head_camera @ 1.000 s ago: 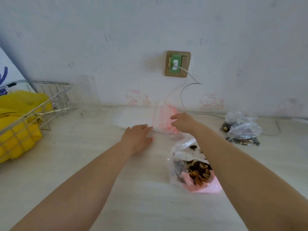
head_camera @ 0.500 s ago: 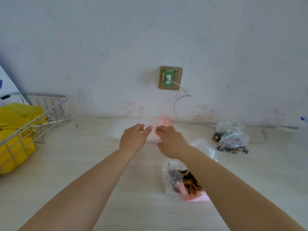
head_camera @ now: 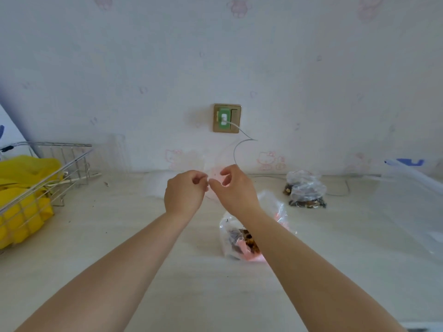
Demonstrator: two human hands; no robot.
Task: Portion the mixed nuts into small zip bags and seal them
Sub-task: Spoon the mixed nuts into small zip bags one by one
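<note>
My left hand (head_camera: 185, 194) and my right hand (head_camera: 233, 188) are raised together above the counter, both pinching a small empty clear zip bag with pink print (head_camera: 215, 174) between fingertips. Below my right forearm lies the big open plastic bag of mixed nuts (head_camera: 242, 240) with a pink piece inside it. Two filled small zip bags (head_camera: 305, 191) lie stacked at the back right near the wall. A pile of flat empty zip bags (head_camera: 157, 186) lies on the counter behind my left hand.
A wire basket (head_camera: 48, 173) holding yellow plastic stands at the left. A large clear plastic sheet or bag (head_camera: 412, 200) lies at the right. A wall socket (head_camera: 226, 118) with a green plug and white cable is on the wall behind.
Both hands have lifted one small bag off the pile and come together, fingers now pinching its edge. The view has tilted upward.
</note>
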